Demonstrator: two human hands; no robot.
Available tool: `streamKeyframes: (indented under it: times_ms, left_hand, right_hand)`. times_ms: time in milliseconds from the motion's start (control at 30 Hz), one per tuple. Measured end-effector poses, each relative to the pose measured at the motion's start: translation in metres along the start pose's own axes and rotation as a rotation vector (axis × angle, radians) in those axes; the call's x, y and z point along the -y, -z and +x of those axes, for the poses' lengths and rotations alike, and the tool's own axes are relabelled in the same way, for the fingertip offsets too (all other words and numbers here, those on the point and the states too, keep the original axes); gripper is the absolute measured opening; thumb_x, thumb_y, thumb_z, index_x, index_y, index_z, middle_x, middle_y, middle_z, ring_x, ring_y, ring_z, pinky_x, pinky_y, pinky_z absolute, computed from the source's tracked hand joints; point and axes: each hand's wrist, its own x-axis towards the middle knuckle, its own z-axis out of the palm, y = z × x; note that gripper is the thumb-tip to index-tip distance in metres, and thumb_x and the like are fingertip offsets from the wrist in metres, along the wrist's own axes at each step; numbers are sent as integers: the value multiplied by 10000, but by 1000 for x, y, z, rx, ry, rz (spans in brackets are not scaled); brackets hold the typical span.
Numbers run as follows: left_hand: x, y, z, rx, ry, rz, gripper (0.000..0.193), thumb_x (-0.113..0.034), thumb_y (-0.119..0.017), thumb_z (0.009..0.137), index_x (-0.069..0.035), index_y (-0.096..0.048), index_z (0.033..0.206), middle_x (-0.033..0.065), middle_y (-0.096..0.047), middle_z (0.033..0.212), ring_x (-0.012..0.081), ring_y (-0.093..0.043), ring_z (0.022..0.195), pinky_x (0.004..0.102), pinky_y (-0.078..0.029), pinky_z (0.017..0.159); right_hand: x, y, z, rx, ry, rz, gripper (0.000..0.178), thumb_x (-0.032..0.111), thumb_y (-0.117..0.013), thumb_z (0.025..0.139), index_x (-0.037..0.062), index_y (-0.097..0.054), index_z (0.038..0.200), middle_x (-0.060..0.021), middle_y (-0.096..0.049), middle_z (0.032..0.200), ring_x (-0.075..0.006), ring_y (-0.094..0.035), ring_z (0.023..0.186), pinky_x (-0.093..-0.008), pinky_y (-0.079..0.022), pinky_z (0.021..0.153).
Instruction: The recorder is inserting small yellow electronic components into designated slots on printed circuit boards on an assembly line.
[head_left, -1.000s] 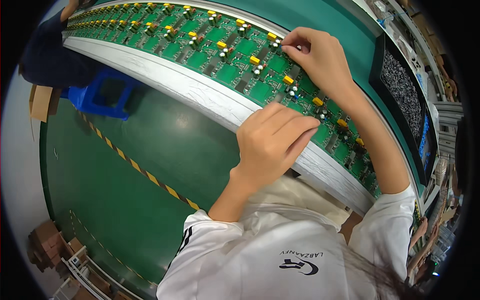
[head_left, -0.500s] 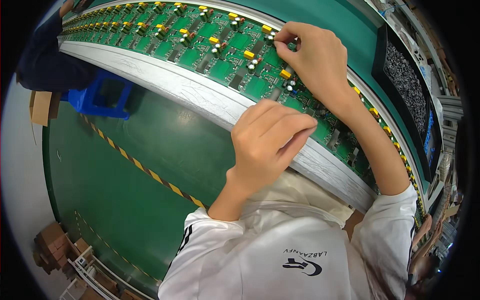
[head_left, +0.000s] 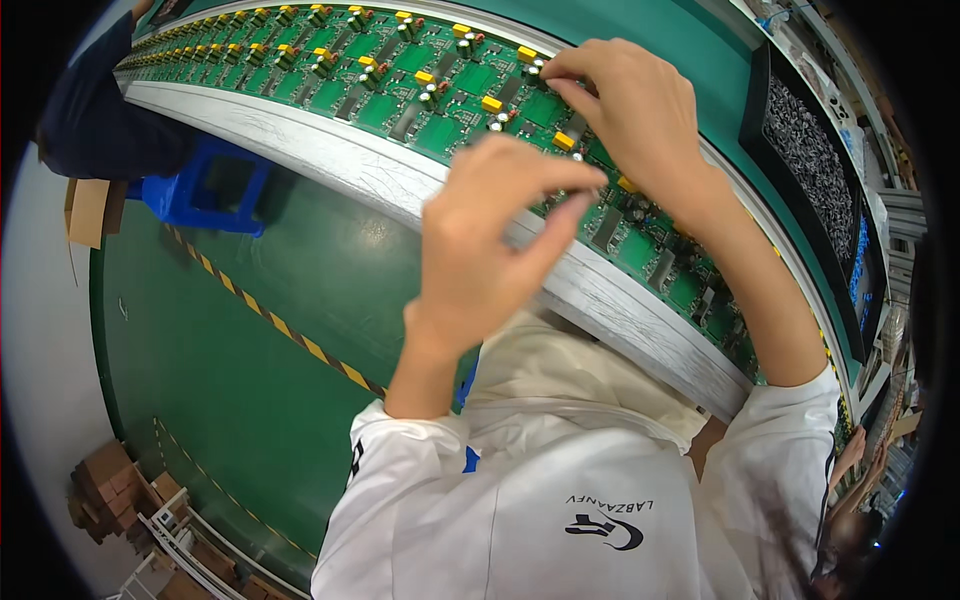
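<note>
Green circuit boards [head_left: 437,133] lie just beyond the silver rail [head_left: 290,124]. Over them, past the rail, is the right hand [head_left: 640,112], thumb and forefinger nearly together beside small capacitors [head_left: 534,70]; above the rail hangs the left hand [head_left: 480,222], fingertips close. Any grip cannot be told.

Your left hand [head_left: 478,235], mid-frame, is motion-blurred; its grip cannot be told. Your right hand [head_left: 642,112], upper right, hides some boards [head_left: 440,130]; anything at its fingertips [head_left: 558,68] is too small to identify. The co-worker [head_left: 108,125], upper left, is cut off by the frame's edge.
</note>
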Motion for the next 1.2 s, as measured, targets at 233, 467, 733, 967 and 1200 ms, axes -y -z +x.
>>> streamKeyframes:
  times_ms: [233, 467, 733, 967, 1200]
  left_hand:
    - [33, 16, 74, 347, -63, 187, 111, -34, -668, 788, -42, -699, 895, 45, -673, 820, 198, -616, 825, 325, -443, 778]
    - [62, -6, 88, 400, -375, 452, 68, -145, -700, 785, -89, -714, 822, 47, -655, 721, 221, -590, 803, 369, -399, 767]
    - [65, -3, 84, 340, -353, 511, 56, -131, -703, 771, -85, -719, 799, 44, -641, 695, 219, -575, 802, 368, -391, 766]
    - [60, -9, 78, 310, -470, 563, 46, -69, -664, 742, -43, -699, 755, 53, -637, 695, 217, -561, 815, 371, -388, 771]
    - [52, -10, 76, 340, -536, 685, 27, -20, -630, 653, -42, -640, 664, 66, -625, 703, 231, -553, 836, 360, -388, 773]
  right_hand:
    - [-61, 56, -39, -296, 260, -116, 189, 159, -641, 868, 61, -695, 1021, -95, -693, 990, -203, -658, 859, -305, -504, 794]
    - [-290, 167, -186, -296, -516, -420, 323, 319, -558, 963, 100, -625, 1192, -92, -667, 1051, -168, -631, 981, -289, -459, 870]
    - [-390, 199, -286, 32, -889, -287, 400, 329, -513, 987, 28, -589, 1240, -96, -640, 1127, -170, -588, 1046, -275, -411, 939]
    - [-380, 191, -278, -24, -884, 42, 387, 319, -515, 992, 33, -590, 1243, -73, -619, 1159, -141, -549, 1078, -251, -375, 969]
    - [-387, 184, -283, -94, -895, 89, 394, 316, -529, 990, 19, -589, 1241, -63, -623, 1154, -124, -549, 1071, -239, -373, 968]
